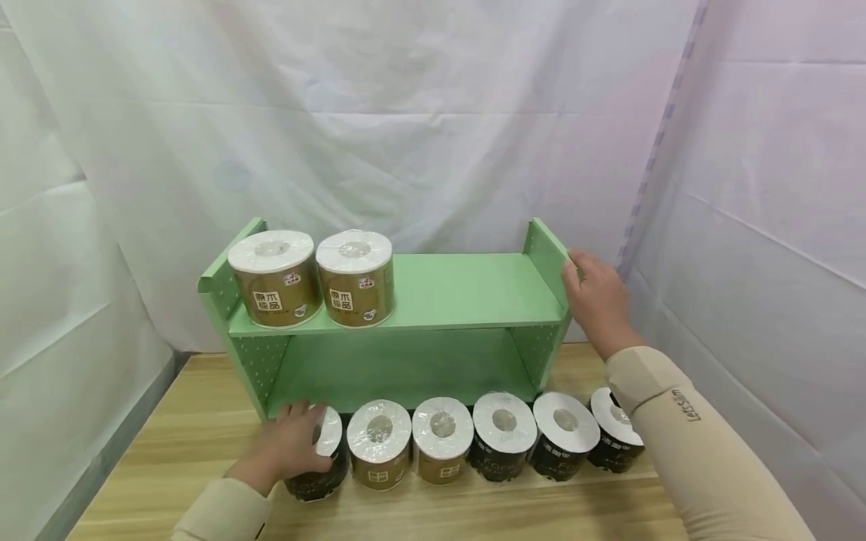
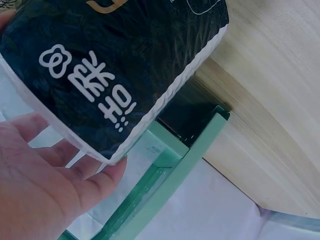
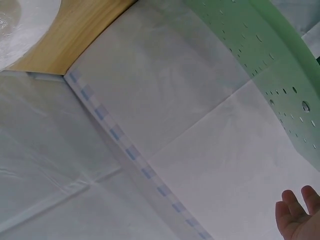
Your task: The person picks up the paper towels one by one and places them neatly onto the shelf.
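Note:
My left hand (image 1: 291, 445) holds a black-wrapped toilet roll (image 1: 318, 481) at the left end of a front row, fingers and thumb around it. In the left wrist view the roll's printed wrapper (image 2: 90, 65) fills the upper left, with the palm (image 2: 40, 185) beside it. My right hand (image 1: 598, 300) is at the upper right side panel (image 1: 549, 259) of a green two-tier shelf (image 1: 467, 289). In the right wrist view its fingers (image 3: 295, 212) look relaxed near the perforated panel. Two gold-wrapped toilet rolls, one left (image 1: 277, 297) and one right (image 1: 357, 293), stand on the upper tier.
Beside the held roll stand two gold-wrapped rolls (image 1: 379, 469) and three black-wrapped rolls (image 1: 502, 458), in a row along the shelf's front. The wooden table (image 1: 169, 443) carries everything. White cloth (image 1: 433, 135) hangs behind and at both sides.

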`<state>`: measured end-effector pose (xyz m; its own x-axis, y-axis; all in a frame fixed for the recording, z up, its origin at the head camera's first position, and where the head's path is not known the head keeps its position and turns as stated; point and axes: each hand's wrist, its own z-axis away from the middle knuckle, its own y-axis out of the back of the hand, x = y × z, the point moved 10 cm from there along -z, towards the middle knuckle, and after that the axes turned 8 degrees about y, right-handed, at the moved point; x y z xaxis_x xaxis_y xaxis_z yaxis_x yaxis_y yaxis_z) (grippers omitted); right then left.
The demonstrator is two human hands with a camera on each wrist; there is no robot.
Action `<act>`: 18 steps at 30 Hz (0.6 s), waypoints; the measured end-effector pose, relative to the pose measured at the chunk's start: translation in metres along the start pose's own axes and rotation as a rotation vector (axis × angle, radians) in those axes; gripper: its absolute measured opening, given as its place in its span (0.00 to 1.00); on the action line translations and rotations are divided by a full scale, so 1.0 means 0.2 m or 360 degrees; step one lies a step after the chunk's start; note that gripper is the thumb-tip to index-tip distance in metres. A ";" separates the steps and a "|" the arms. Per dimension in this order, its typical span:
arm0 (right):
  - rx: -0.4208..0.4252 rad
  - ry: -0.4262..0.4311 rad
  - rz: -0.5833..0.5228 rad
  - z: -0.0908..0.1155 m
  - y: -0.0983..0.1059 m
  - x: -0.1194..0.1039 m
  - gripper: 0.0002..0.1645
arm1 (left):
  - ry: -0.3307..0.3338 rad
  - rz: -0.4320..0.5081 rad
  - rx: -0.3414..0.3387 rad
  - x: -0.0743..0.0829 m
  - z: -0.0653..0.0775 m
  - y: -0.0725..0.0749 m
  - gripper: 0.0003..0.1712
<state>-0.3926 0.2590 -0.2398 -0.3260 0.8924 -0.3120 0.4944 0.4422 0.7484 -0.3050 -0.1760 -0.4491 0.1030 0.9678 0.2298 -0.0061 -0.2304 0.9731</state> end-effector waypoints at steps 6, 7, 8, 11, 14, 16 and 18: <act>-0.0003 0.0003 0.0033 0.00 0.00 0.01 0.33 | -0.0040 0.0027 0.0128 -0.01 0.02 0.04 0.52; 0.0007 0.0005 0.0034 0.00 0.00 0.01 0.33 | -0.0047 0.0030 0.0156 -0.01 0.03 0.06 0.51; 0.0019 0.0009 0.0032 0.00 0.00 0.01 0.33 | -0.0055 0.0031 0.0178 0.00 0.03 0.07 0.51; 0.0052 0.0023 0.0025 0.00 0.00 0.01 0.33 | -0.0070 0.0012 0.0223 0.01 0.05 0.13 0.49; 0.0066 0.0033 0.0024 0.00 0.00 0.01 0.33 | -0.0068 -0.0013 0.0225 0.02 0.06 0.19 0.50; 0.0067 0.0032 0.0026 0.00 0.00 0.01 0.32 | -0.0069 -0.0033 0.0225 0.03 0.07 0.23 0.50; 0.0064 0.0030 0.0030 0.00 0.00 0.02 0.32 | -0.0076 -0.0052 0.0234 0.05 0.08 0.27 0.50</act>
<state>-0.3945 0.2615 -0.2404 -0.3311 0.8989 -0.2869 0.5326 0.4291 0.7296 -0.2877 -0.1812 -0.3950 0.1480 0.9699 0.1933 0.1435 -0.2144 0.9661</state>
